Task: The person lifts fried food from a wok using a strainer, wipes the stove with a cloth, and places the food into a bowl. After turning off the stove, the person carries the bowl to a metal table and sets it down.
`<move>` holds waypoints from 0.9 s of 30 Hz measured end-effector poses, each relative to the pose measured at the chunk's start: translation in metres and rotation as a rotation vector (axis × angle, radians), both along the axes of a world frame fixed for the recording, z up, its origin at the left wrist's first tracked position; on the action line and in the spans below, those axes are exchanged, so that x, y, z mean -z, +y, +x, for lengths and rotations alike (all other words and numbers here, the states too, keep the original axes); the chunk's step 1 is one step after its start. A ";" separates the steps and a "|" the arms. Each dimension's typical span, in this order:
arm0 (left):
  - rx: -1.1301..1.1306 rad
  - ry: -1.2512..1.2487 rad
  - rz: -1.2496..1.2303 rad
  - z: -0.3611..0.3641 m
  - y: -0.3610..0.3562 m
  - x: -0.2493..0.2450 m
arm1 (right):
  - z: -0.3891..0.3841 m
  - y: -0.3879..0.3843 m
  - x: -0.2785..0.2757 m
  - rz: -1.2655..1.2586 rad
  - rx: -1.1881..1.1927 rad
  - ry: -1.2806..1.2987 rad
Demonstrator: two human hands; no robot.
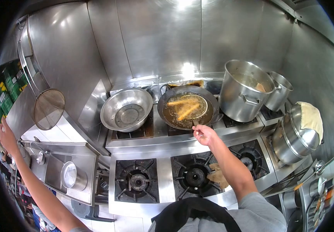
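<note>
Head view: we see the right hand (203, 135) out over the stove, fingers (197, 132) pinched shut on the handle end of a round wire skimmer (192, 103). The skimmer sits in the dark round steel wok (212, 103) of brown oil, just ahead of the fingers, and its mesh carries long golden fried strips (184, 108). The wok is on the back row of burners, between a shiny empty steel bowl (126, 110) on its left and a tall steel stockpot (244, 91) on its right.

The left hand (5, 135) is stretched far left, well apart from the wok, against the steel side wall (66, 58). We cannot tell if its fingers are open or closed. A round mesh strainer (49, 108) hangs near it.

Below the right arm are two black front gas burners (138, 179), and a tan cloth (217, 176) lies on one. A small lidded steel pot (72, 176) stands on the counter (93, 154) at the left, and stacked steel bowls (298, 135) under a cream cloth are at the far right.
</note>
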State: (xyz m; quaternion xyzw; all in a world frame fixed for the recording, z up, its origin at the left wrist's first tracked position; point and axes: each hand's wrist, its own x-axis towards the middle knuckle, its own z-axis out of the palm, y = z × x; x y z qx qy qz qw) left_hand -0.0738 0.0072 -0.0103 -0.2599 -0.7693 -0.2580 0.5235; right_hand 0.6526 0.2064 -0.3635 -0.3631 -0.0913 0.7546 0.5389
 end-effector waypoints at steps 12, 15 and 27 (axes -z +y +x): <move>0.169 0.258 0.046 -0.016 0.000 0.005 | 0.033 -0.044 -0.016 0.051 -0.070 -0.063; 0.210 0.077 0.144 -0.007 0.003 0.005 | 0.031 -0.053 -0.024 0.041 -0.039 -0.056; 0.045 -0.063 0.041 -0.014 0.001 0.002 | 0.006 -0.013 -0.015 0.056 -0.017 -0.033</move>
